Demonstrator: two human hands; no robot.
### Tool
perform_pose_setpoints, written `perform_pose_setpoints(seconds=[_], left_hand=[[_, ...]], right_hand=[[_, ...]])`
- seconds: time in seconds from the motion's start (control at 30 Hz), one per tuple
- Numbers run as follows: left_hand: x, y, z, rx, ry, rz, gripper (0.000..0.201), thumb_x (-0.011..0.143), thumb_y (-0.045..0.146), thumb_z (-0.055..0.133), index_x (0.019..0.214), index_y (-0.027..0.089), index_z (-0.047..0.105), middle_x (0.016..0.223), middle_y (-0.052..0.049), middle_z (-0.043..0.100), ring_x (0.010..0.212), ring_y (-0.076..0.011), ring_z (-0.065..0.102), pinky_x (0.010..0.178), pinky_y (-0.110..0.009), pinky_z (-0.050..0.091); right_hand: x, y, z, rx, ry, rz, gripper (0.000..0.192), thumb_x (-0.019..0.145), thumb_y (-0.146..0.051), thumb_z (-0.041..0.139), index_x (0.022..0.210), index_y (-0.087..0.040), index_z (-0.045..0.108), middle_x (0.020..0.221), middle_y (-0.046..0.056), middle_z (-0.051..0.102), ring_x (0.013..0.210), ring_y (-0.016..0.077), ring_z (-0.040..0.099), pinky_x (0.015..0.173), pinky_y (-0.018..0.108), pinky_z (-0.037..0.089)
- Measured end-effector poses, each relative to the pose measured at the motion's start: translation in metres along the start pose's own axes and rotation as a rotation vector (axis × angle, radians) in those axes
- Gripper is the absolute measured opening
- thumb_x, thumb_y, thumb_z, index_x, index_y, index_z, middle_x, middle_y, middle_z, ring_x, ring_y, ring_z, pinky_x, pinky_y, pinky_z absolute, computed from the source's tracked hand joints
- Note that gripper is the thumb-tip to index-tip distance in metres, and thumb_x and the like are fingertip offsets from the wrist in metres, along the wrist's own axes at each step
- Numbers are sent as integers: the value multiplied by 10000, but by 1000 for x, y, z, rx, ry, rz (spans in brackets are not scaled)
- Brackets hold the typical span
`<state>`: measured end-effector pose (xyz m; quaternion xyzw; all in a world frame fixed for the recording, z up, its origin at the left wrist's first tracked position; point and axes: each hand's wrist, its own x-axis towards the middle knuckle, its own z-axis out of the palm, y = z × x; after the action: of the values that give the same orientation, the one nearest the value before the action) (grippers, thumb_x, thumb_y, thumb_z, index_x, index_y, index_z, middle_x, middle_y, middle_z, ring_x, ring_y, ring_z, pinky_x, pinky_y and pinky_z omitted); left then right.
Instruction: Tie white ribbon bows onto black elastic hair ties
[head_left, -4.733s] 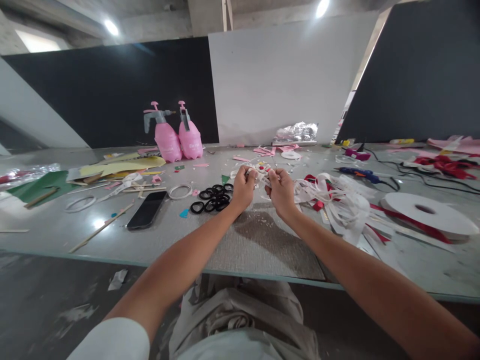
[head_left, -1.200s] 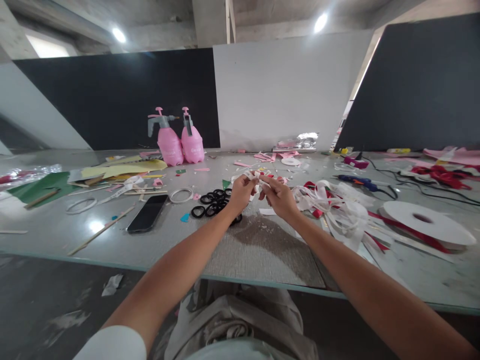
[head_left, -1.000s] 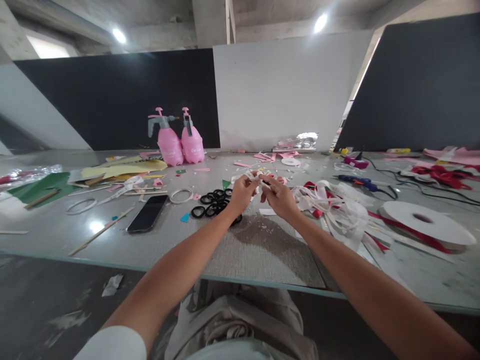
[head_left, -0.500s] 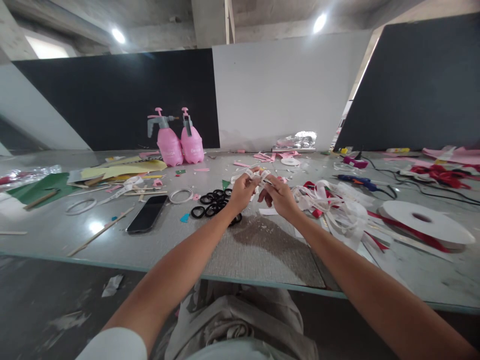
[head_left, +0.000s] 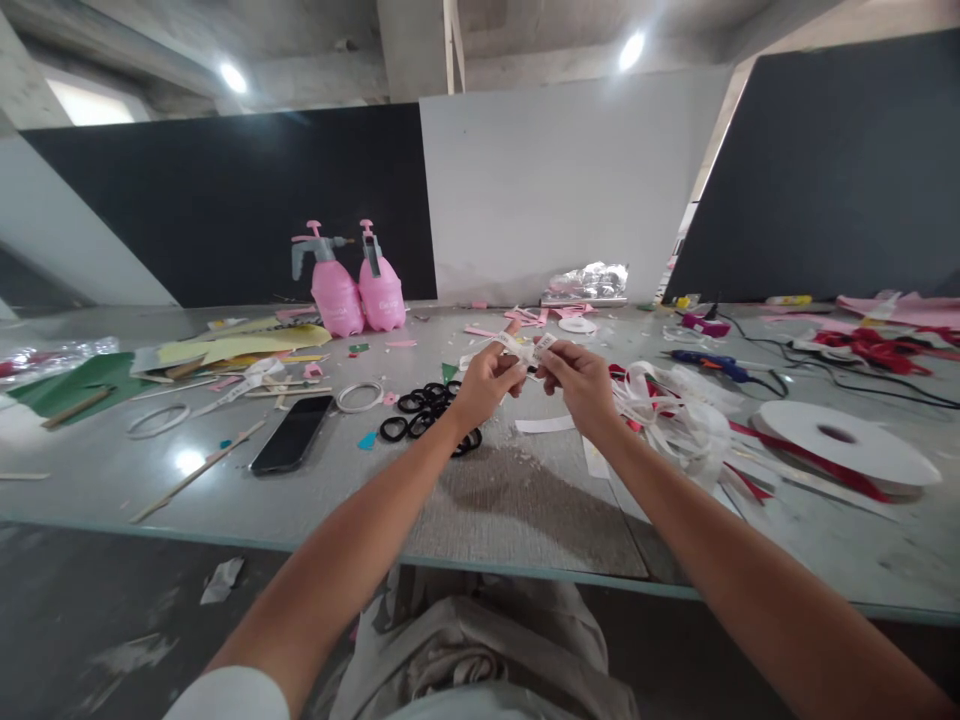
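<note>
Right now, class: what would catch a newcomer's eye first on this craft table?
Two pink spray bottles stand at the back against the dark wall. Mid-table, the left hand and right hand pinch a white ribbon piece between them. A big white ribbon spool lies to the right.

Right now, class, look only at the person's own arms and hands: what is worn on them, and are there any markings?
Both forearms are bare from the hands up past the elbow. The left hand and right hand wear no gloves, and no rings, watch or bracelets show. A short white sleeve covers the left upper arm. The right sleeve is out of view. No markings are visible.
</note>
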<state>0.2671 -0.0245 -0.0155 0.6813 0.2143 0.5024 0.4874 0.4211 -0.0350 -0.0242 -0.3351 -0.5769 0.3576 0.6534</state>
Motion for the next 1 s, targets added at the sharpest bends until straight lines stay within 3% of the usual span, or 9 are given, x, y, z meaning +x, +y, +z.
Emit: perform_pose_setpoints(seconds=[0.13,0.2,0.3,0.43,0.53,0.6,0.77,0.9,1.0], left_hand=[[-9,32,12,-212,2,-3,697,794,289,611,1448,198,388,543,68,490,514,-87,456,579,-235,399],[-21,49,23,-295,27,15,690,790,308,614,1442,217,409,532,66,458,508,-94,451,582,-253,413],[-44,68,43,-359,106,37,649,796,388,598,1411,233,459,506,60,413,462,-99,421,532,-266,415],[-70,73,62,-484,181,13,647,800,494,565,1394,255,475,472,76,359,303,-62,247,331,-242,271],[-84,67,64,-636,196,1,662,764,414,605,1393,249,482,447,86,349,255,-42,159,262,-226,134],[-93,64,61,-674,195,-21,672,756,390,601,1400,238,481,424,88,357,243,-43,164,258,-218,155],[-112,68,51,-351,120,-88,639,777,356,649,1394,271,506,543,24,539,414,-110,457,408,-244,394],[-122,73,48,8,271,-40,459,849,398,606,1299,308,610,704,-28,624,609,-153,535,552,-279,444],[-125,75,50,114,367,-10,396,844,367,627,1236,324,657,924,-59,694,758,-185,593,643,-296,476]], right_hand=[[-7,-37,3,143,-33,-21,160,789,-334,661,854,-189,676,668,-7,573,554,91,498,548,243,451],[-19,-57,9,182,-67,-29,261,791,-315,651,1030,-217,688,717,-2,575,604,108,525,597,264,481],[-46,-80,23,198,-52,-33,371,852,-356,541,1188,-244,648,601,-25,462,550,134,480,577,293,494],[-80,-90,45,367,63,-60,428,900,-412,447,1262,-264,621,510,-46,300,526,161,463,602,303,517],[-93,-87,55,481,76,-13,400,881,-404,482,1204,-252,662,490,-58,203,533,166,458,603,292,520],[-98,-84,55,515,55,18,403,848,-389,532,1195,-239,670,471,-72,179,482,151,403,531,274,498],[-111,-79,43,464,-13,61,558,786,-319,622,1337,-242,577,450,-91,292,376,103,246,332,240,353],[-119,-76,36,394,-25,57,496,805,-285,625,1300,-266,610,469,-86,310,373,77,247,350,216,288],[-121,-74,38,369,-36,55,436,820,-296,625,1255,-273,639,473,-79,331,376,76,263,366,222,269]])
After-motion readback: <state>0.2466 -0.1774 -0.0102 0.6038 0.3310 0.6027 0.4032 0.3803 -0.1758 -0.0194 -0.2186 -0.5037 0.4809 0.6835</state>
